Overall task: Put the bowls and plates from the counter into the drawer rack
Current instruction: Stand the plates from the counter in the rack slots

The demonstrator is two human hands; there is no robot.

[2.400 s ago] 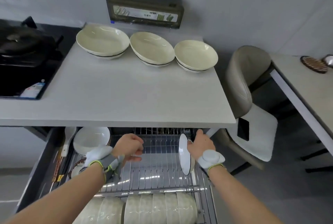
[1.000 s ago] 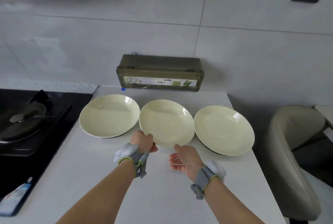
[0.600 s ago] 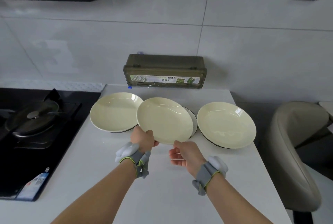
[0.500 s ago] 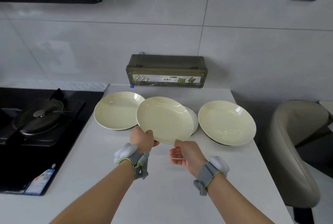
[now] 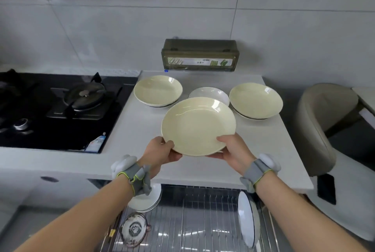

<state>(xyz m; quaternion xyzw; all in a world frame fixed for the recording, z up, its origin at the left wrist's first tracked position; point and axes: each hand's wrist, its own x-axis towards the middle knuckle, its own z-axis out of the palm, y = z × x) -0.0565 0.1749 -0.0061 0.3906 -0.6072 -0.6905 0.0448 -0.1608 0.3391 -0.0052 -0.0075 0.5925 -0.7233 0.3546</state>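
Both hands hold one cream plate (image 5: 198, 126) above the white counter (image 5: 269, 150), nearer the counter's front edge than the other dishes. The left hand (image 5: 162, 151) clasps its near-left rim, thumb on top; the right hand (image 5: 233, 148) clasps the near-right rim the same way. The plate is round, so it has no long axis; its hollow faces up and its far rim is tipped slightly higher.

Resting on the counter behind it, hollows up, are a cream plate on the left (image 5: 158, 91), a cream plate on the right (image 5: 256, 99) and, between them, a white plate (image 5: 209, 94) partly hidden by the held one.

Below the counter's front edge the drawer rack (image 5: 194, 221) stands open. It holds a white plate on edge (image 5: 246, 219) at its right side, a stack of white dishes (image 5: 146, 201) at its left, and a small patterned bowl (image 5: 135, 229) in front of that stack.
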